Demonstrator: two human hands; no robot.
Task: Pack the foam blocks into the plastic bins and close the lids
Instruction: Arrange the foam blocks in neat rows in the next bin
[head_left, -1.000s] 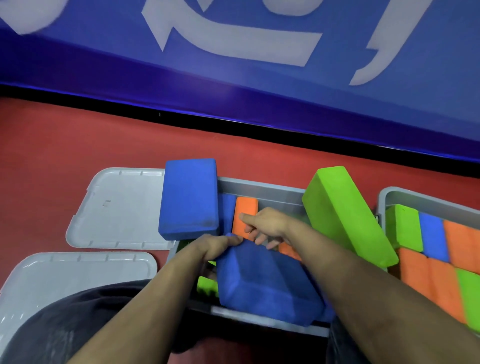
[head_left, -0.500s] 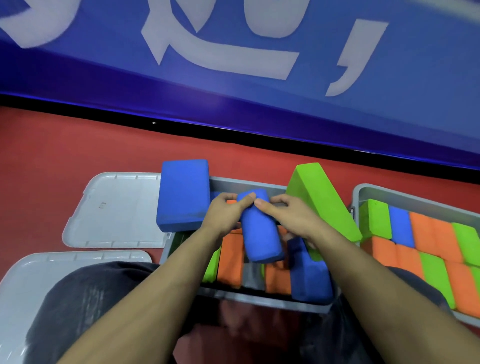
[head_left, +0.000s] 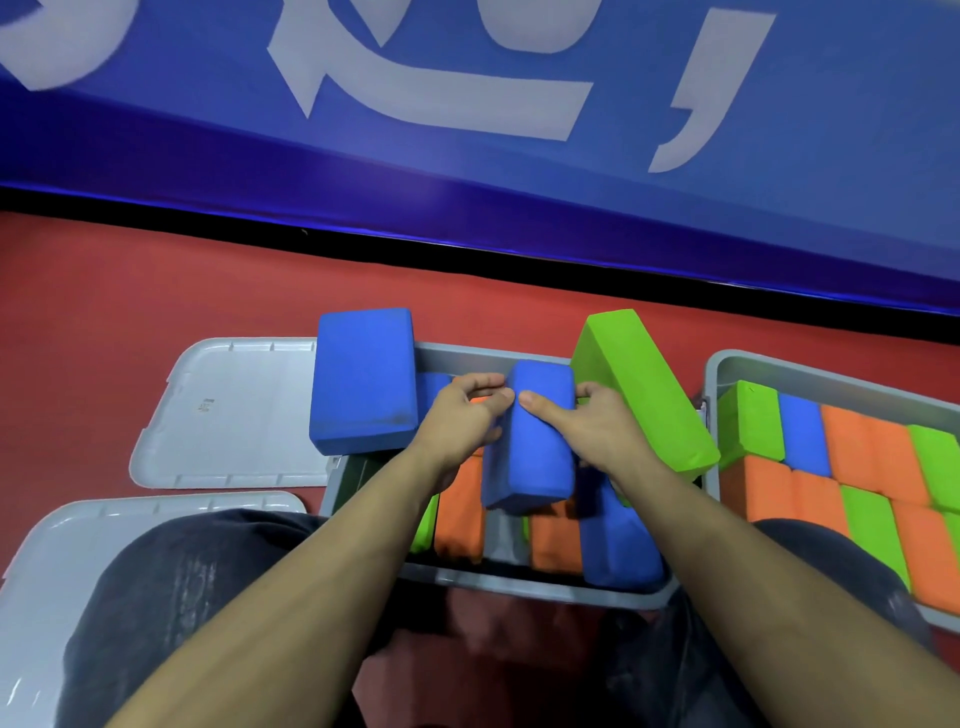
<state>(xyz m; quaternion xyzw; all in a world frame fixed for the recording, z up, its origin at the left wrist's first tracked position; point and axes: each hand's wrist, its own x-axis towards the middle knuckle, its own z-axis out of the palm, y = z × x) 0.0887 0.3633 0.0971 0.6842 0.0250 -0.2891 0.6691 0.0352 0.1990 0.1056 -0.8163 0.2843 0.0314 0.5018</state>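
- Head view: both hands grip the blue block (head_left: 530, 441) mid-frame, left hand (head_left: 462, 415) and right hand (head_left: 587, 426) on opposite sides.
- Its long axis runs away from the person, above the open slot in the bin (head_left: 519, 584), so I'd guess it drops straight down.

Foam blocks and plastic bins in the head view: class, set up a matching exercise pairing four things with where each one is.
Things:
1. Blue foam block on edge
2. Large green foam block
3. Flat blue foam block
4. Grey plastic lid with a label

Places:
A. Flat on the red floor
B. Leaning on the middle grey plastic bin's right rim
C. Held by both hands
D. Over the middle bin's far left corner

Pairs: 1-C, 2-B, 3-D, 4-A
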